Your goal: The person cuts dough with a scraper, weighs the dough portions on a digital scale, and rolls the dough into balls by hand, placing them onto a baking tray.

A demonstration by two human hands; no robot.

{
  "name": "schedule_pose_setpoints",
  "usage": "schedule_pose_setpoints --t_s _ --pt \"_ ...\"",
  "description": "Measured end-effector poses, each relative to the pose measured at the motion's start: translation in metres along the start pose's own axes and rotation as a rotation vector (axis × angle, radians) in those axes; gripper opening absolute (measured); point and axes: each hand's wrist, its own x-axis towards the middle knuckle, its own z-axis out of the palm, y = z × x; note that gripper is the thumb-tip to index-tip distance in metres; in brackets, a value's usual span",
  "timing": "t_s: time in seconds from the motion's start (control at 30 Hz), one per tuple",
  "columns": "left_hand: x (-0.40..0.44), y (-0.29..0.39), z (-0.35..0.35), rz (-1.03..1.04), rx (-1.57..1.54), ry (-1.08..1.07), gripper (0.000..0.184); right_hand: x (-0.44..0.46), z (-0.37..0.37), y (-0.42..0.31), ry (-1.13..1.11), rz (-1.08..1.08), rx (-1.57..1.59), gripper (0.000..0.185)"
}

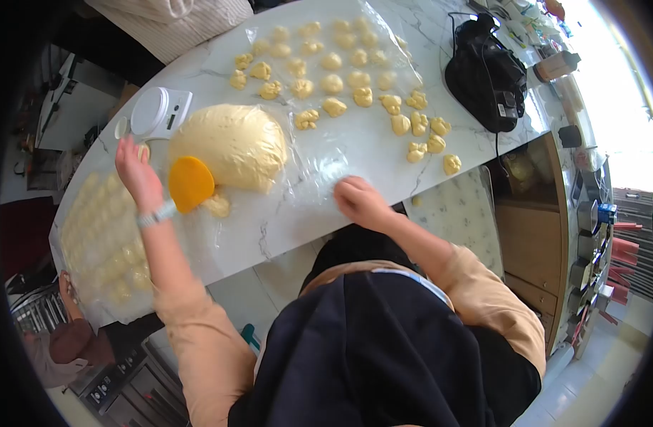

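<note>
My left hand (138,174) is at the left, beside the large plastic-covered mass of pale yellow dough (230,146). Its fingers are stretched out, and a small dough piece (144,152) shows right against them; whether they grip it I cannot tell. Just beyond the fingertips stands a white kitchen scale (160,112). An orange dough scraper (191,183) leans at the big dough's near left side, with a dough scrap (217,206) next to it. My right hand (362,203) is curled down at the table's near edge; anything under its fingers is hidden.
Several rough dough lumps (418,124) lie right of centre. Rounded dough balls (331,61) rest under plastic at the back, and more covered dough balls (102,228) fill the left end. A black bag (486,71) stands at the right. Other people are at the far side and lower left.
</note>
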Motion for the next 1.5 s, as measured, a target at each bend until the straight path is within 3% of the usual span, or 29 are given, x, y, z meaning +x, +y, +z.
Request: schedule_pose_setpoints --t_s 0.03,0.07,0.1,0.13,0.2,0.27,0.33,0.37,0.43,0.47,0.6,0.7,0.77,0.83,0.9,1.03,1.17,1.23,1.27,1.37,1.43,1.5 --pt "-0.038 0.003 0.002 0.193 0.148 -0.051 0.05 -0.006 -0.018 0.015 0.057 -0.031 0.137 0.01" --pt "-0.079 0.001 0.002 0.373 0.302 -0.096 0.041 -0.001 -0.031 0.041 0.077 -0.056 0.029 0.01" --pt "-0.113 -0.01 -0.002 0.454 0.35 -0.26 0.039 0.015 -0.038 0.049 0.228 0.017 -0.315 0.01" --pt "-0.142 -0.022 -0.011 0.525 0.399 -0.436 0.037 0.041 -0.044 0.042 0.335 0.014 -0.38 0.01" --pt "-0.18 -0.035 -0.028 0.867 0.71 -0.944 0.047 0.053 -0.009 0.027 0.247 0.105 -0.233 0.009" --pt "-0.2 -0.044 -0.034 0.899 0.771 -1.314 0.057 0.042 0.007 0.003 0.142 0.112 -0.149 0.009" --pt "-0.201 -0.043 -0.053 0.835 0.891 -1.372 0.062 0.003 -0.015 0.011 0.111 0.023 0.024 0.009" --pt "-0.2 -0.045 -0.058 0.798 0.944 -1.398 0.064 -0.005 -0.026 0.023 0.106 0.015 0.107 0.009" --pt "-0.19 -0.052 -0.065 0.779 1.019 -1.389 0.068 0.019 -0.041 0.036 0.252 0.139 -0.262 0.009" --pt "-0.19 -0.055 -0.067 0.764 1.052 -1.391 0.069 0.042 -0.038 0.04 0.32 0.052 -0.349 0.008" --pt "-0.19 -0.054 -0.063 0.705 0.985 -1.333 0.072 0.042 0.009 0.003 0.199 0.019 -0.128 0.011" --pt "-0.186 -0.06 -0.064 0.692 0.964 -1.286 0.07 -0.002 -0.023 0.02 0.16 0.064 0.082 0.011" --pt "-0.191 -0.059 -0.061 0.672 0.979 -1.269 0.069 0.021 -0.046 0.039 0.258 0.071 -0.249 0.013" --pt "-0.19 -0.059 -0.061 0.673 0.985 -1.264 0.069 0.058 -0.03 0.035 0.334 0.08 -0.226 0.012" --pt "-0.196 -0.06 -0.062 0.671 0.985 -1.247 0.069 0.057 -0.005 0.022 0.261 0.036 -0.109 0.012" --pt "-0.192 -0.058 -0.06 0.671 0.979 -1.232 0.071 -0.009 -0.033 0.018 0.126 0.11 0.104 0.009" --pt "-0.195 -0.062 -0.06 0.715 0.996 -1.208 0.072 0.047 -0.035 0.039 0.324 0.078 -0.249 0.008" --pt "-0.2 -0.061 -0.058 0.716 1.01 -1.187 0.071 0.05 -0.011 0.024 0.23 0.047 -0.128 0.008" --pt "-0.198 -0.058 -0.059 0.722 1.026 -1.188 0.071 0.033 -0.007 0.011 0.123 0.062 -0.113 0.014" --pt "-0.201 -0.058 -0.06 0.734 1.031 -1.173 0.071 -0.017 -0.017 0.007 0.462 0.161 0.144 0.033" --pt "-0.2 -0.059 -0.06 0.754 1.044 -1.164 0.071 -0.025 -0.034 0.004 0.383 0.188 0.028 0.057" --pt "-0.204 -0.061 -0.06 0.765 1.056 -1.153 0.071 -0.019 -0.047 0.002 0.146 0.274 0.012 0.061"
